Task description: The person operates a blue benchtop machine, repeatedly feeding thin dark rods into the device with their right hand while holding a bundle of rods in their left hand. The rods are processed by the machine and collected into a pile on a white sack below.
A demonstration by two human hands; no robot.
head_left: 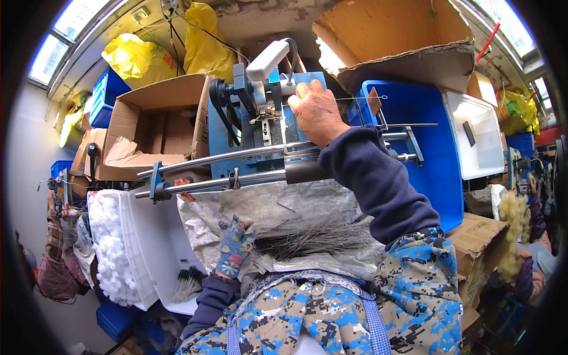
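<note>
My right hand [316,112] rests over the blue-based machine [222,136], its fingers curled down by the small metal fixture [266,127]. What those fingers grip is hidden beneath them. A thin wire rod [355,98] runs sideways past this hand toward the blue bin. My left hand [235,248], in a blue flower-patterned fabric cover with bare fingertips, is low on the left of the lap. Its fingers are bent together, and anything between them is too small to make out. Just right of it, a bundle of thin metal wires [316,242] lies on the whitish sheet [236,207].
Two steel rails [236,158] cross in front of the machine. To the left stand a cardboard box [157,127] and a white tub [160,248] holding small brushes [188,284]; white tufted pieces [112,248] sit beside it. On the right is a deep blue bin [441,171].
</note>
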